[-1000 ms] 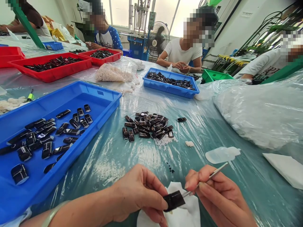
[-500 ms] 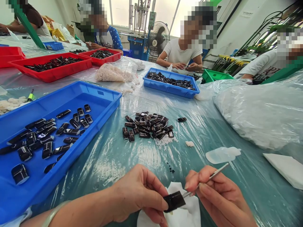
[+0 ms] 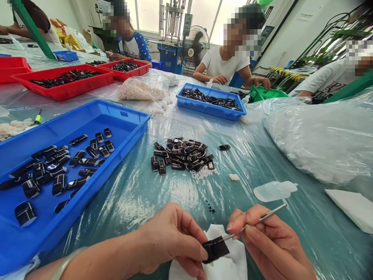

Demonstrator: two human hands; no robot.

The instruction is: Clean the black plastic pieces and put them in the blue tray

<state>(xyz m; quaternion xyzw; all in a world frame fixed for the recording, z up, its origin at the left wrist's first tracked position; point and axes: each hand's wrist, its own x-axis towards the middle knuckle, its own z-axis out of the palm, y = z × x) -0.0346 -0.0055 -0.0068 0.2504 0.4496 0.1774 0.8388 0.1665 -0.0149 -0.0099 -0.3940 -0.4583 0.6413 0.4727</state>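
My left hand (image 3: 177, 241) pinches a small flat black piece (image 3: 217, 249) between thumb and fingers, low in the view. Between thumb and fingertips of my right hand (image 3: 262, 233) is a thin metal rod tool (image 3: 272, 212), slanting down to the left. Its tip meets the upper edge of the black piece. Beneath both lies crumpled white cloth or paper (image 3: 233, 260); which one I cannot tell. A few tiny black bits (image 3: 211, 208) lie just beyond. Farther out is a pile of glossy black pieces (image 3: 183, 153) with pale lines, beside white granules (image 3: 202, 175).
A large blue tray (image 3: 116, 112) with similar pieces stands at left. A translucent squeeze bottle (image 3: 274, 191) lies at right, near a bulky plastic bag (image 3: 317, 140). Farther back are red trays (image 3: 62, 92), a smaller blue tray (image 3: 210, 109) and co-workers, one touching a green tray (image 3: 268, 93).
The rod's tip has shifted slightly left and up along the black piece's edge. My left hand has barely moved. Across the table, a co-worker's hand has moved to the green tray.
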